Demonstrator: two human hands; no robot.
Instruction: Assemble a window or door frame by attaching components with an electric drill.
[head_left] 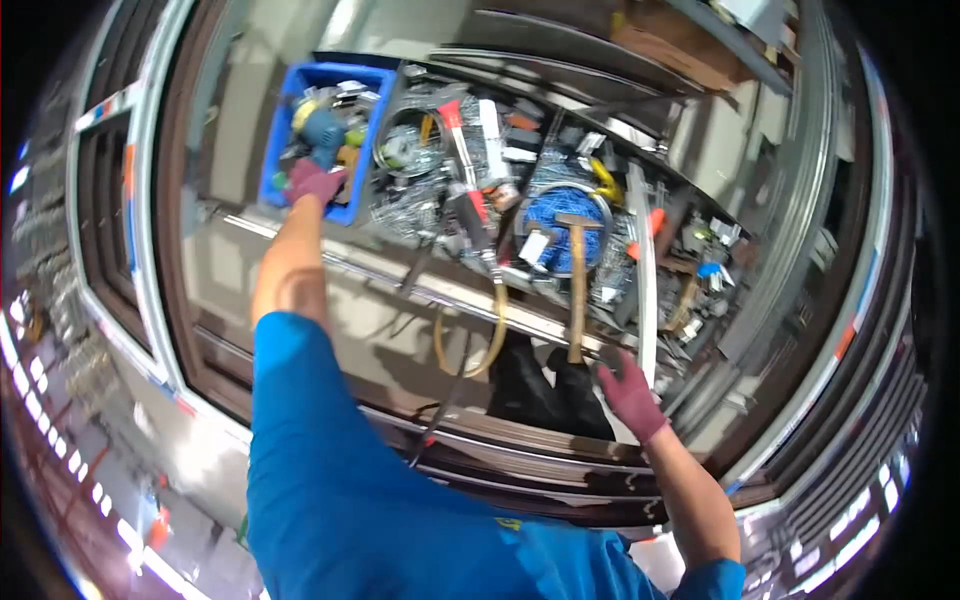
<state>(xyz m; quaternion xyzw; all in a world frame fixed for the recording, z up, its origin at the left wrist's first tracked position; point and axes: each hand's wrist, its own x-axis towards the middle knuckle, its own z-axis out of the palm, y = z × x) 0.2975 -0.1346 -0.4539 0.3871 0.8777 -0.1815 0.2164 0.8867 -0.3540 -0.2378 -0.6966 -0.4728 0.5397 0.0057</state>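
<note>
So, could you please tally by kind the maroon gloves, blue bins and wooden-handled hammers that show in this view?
Maroon gloves: 2, on the left hand and the right hand
Blue bin: 1
Wooden-handled hammer: 1
Total: 4

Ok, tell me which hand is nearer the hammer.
The right hand, near the handle end of the hammer; the left hand is at the blue bin.
</note>
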